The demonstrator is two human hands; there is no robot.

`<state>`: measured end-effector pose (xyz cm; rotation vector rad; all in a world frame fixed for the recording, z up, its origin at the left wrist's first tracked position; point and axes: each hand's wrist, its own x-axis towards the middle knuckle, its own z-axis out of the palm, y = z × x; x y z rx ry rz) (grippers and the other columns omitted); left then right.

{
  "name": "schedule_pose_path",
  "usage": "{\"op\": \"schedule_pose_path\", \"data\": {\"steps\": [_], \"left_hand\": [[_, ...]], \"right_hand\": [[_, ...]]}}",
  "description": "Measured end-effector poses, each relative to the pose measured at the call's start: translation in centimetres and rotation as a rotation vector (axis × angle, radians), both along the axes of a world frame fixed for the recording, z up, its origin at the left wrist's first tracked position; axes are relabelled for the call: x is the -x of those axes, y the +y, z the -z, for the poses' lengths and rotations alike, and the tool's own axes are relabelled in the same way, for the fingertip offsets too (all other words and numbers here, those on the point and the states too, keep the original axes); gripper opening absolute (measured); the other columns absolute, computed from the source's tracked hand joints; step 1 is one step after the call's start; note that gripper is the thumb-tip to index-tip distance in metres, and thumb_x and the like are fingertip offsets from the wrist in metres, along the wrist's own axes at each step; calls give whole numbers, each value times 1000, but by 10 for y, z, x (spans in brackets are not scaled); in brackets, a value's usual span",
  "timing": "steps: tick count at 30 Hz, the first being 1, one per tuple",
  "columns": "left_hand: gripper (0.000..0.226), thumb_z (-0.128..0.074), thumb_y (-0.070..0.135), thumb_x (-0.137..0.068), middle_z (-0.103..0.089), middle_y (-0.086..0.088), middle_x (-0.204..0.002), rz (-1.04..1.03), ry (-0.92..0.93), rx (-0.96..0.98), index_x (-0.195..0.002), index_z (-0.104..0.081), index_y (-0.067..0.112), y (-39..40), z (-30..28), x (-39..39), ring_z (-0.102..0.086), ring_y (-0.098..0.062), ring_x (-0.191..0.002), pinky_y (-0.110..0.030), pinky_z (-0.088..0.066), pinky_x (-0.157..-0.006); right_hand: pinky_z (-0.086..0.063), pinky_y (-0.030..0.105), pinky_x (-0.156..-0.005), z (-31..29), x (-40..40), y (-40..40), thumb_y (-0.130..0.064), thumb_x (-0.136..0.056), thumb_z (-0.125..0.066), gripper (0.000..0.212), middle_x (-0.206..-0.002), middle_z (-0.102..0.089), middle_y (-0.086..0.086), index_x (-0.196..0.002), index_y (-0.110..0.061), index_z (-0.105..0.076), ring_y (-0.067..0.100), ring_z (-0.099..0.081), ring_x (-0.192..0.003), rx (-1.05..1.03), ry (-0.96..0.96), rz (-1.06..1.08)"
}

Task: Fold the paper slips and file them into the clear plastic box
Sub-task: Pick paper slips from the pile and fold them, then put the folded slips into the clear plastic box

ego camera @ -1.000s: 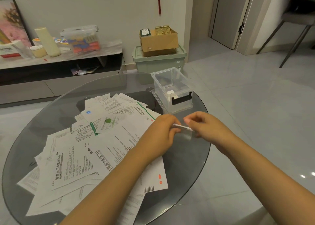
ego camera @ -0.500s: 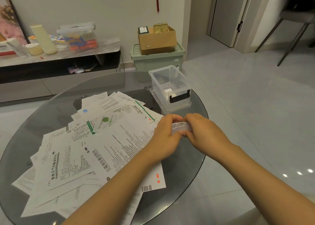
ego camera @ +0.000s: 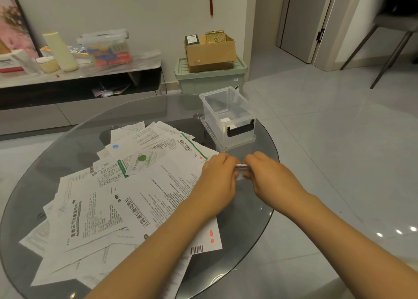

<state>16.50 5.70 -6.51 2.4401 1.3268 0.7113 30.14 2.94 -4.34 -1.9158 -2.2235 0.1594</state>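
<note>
The left hand (ego camera: 218, 178) and the right hand (ego camera: 268, 174) meet knuckle to knuckle over the near right part of the round glass counter (ego camera: 248, 226), each pinching one end of a small folded paper slip (ego camera: 241, 166). Half a second ago the slip showed a broad printed face between the fingers; now only a thin whitish edge of it is visible, pressed flatter, and the hands have drawn slightly apart since then. Just past the hands stands the clear plastic box (ego camera: 227, 115), open at the top, with a black handle on its near end and a small white piece lying on its bottom; it sits on what looks like its own lid, near the far right rim of the counter. To the left, a loose heap of printed paper sheets (ego camera: 126, 197) overlaps across most of the glass, and the left forearm lies over its near edge. Beyond the counter, a green storage bin (ego camera: 210, 79) on the floor carries a cardboard box (ego camera: 209, 52).
</note>
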Motion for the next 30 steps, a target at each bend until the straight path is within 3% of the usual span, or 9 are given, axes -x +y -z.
{"op": "schedule_pose_path", "data": {"steps": [4,11,14,18,21,23,27,30], "left_hand": [[9,-49,15,-93,-56,-4,-96,-10,2,-39,-96,-58,13,2,-8,4,-48,-22,-90,-34,-36,-83],[7,-71,13,-75,-61,-3,-82,-42,32,-391,-82,-73,13,11,-35,12,-53,-24,-78,-29,-36,-63],[12,-75,10,-74,-62,-1,-80,-29,73,-352,-85,-76,16,18,-62,17,-58,-23,-76,-27,-38,-56],[20,-59,23,-90,-65,6,-103,-66,186,-203,-103,-73,28,45,-104,17,-58,-17,-96,-30,-46,-76],[23,-54,24,-94,-66,7,-105,-68,318,-180,-107,-70,32,74,-127,9,-60,-18,-97,-31,-50,-78],[22,-54,24,-94,-68,7,-103,-43,368,-214,-105,-71,33,96,-132,3,-61,-19,-94,-31,-51,-75],[24,-56,17,-92,-69,8,-103,27,512,-212,-104,-71,32,145,-133,-13,-61,-18,-94,-30,-49,-72],[23,-59,15,-90,-68,5,-107,148,640,-128,-103,-72,28,168,-120,-27,-61,-19,-96,-28,-45,-71]], "right_hand": [[-28,25,-61,-7,2,-2,-21,-97,-43,9,-87,-36,-2,-96,-13,-47,17,-38,-70,-54,66,-19],[-31,26,-55,-17,4,4,-21,-95,-50,15,-86,-47,2,-91,-8,-56,21,-44,-68,-257,212,-62],[-41,25,-62,-20,6,11,-23,-92,-56,14,-86,-51,-3,-93,-11,-63,16,-50,-69,-339,365,-51],[-41,6,-66,-32,6,22,-15,-86,-64,11,-86,-58,-6,-96,-14,-68,6,-55,-74,-421,701,59],[-43,2,-69,-38,8,31,-11,-87,-62,22,-96,-58,-6,-107,-19,-65,1,-56,-85,-419,864,149],[-44,4,-71,-39,10,36,-13,-89,-59,30,-106,-52,-8,-117,-22,-59,3,-56,-89,-377,876,225],[-44,25,-93,-29,12,48,-20,-89,-59,48,-126,-39,-4,-133,-24,-41,12,-44,-116,-251,729,357],[-41,25,-96,-25,15,54,-19,-89,-57,54,-131,-35,-5,-137,-24,-33,13,-41,-122,-205,751,364]]}}
